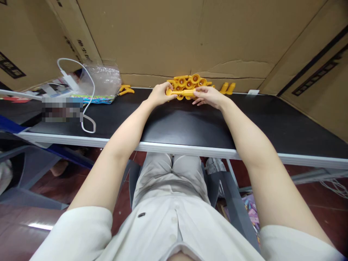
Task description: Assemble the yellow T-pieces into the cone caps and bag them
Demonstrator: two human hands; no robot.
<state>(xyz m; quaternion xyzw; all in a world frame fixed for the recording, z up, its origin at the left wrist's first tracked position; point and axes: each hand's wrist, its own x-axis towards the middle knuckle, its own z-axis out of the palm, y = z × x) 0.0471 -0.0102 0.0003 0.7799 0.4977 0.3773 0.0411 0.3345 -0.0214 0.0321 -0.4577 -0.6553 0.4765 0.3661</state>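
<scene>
Between my two hands is a slim yellow plastic piece (186, 93) with a rounded left end and a ribbed, handle-like right part. My left hand (160, 95) pinches its rounded end between thumb and fingers. On the other end, my right hand (208, 96) is closed with thumb and forefinger, its lower fingers spread loosely. Right behind the piece is a stack of yellow cup-ended plastic parts (195, 78), their round openings facing me. My hands hide some of that stack. Two short yellow pieces (227, 88) stand to the right of my right hand.
Yellow coiled-cord pieces (125, 89) lie left of my hands. Beyond them are a clear plastic bag (102, 81), a colourful packet (95, 99) and a white cable (94, 85). Cardboard walls (163, 36) enclose the back of the black tabletop (179, 127). A small white object (253, 92) lies at right.
</scene>
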